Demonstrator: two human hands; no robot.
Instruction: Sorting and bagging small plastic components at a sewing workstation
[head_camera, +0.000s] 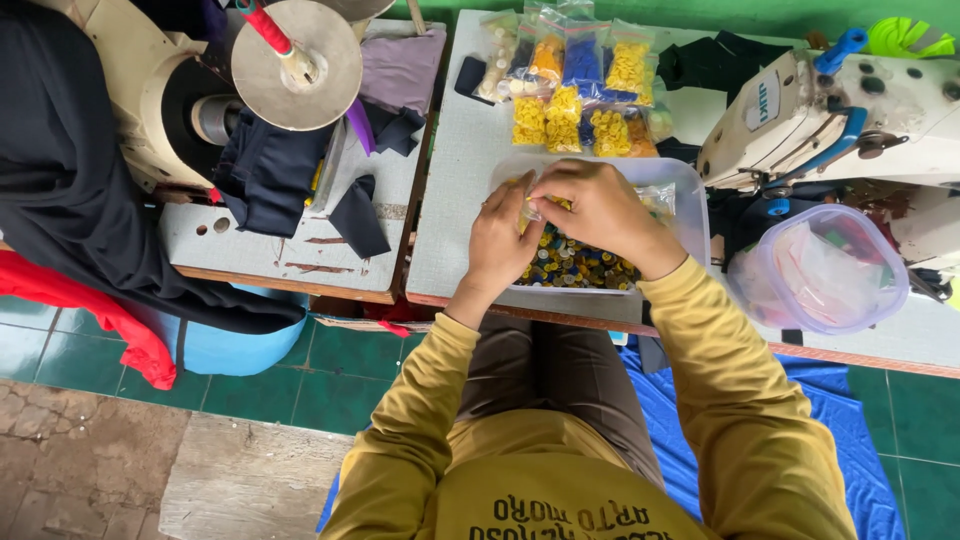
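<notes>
Both hands are seen together over a clear tub (690, 205) at the table (450, 200) edge. The left hand (500, 240) is curled, fingertips pinched on a small clear bag (532, 208) of yellow buttons; the right hand (600, 210) is closed over the same bag from 3 o'clock, fingers bent and meeting the left at the bag's top. The bag is held just above the tub, which is filled with loose buttons (570, 265) in yellow, blue and dark colours. At 12 o'clock from the hands, a cluster of bagged buttons (570, 85) is laid on the table, mostly yellow, with orange, blue and cream. At 3 o'clock, a white sewing machine (850, 110) is noted, with a round lidded container (820, 270) below it at about 4 o'clock. At 9 to 10 o'clock, a second table (250, 245) carries dark cloth pieces (270, 170) and another machine with a metal disc (297, 62). A black garment (70, 190) and red cloth (90, 310) hang at far 9 o'clock. Yellow sleeves (740, 400) are seen at 6 o'clock.
</notes>
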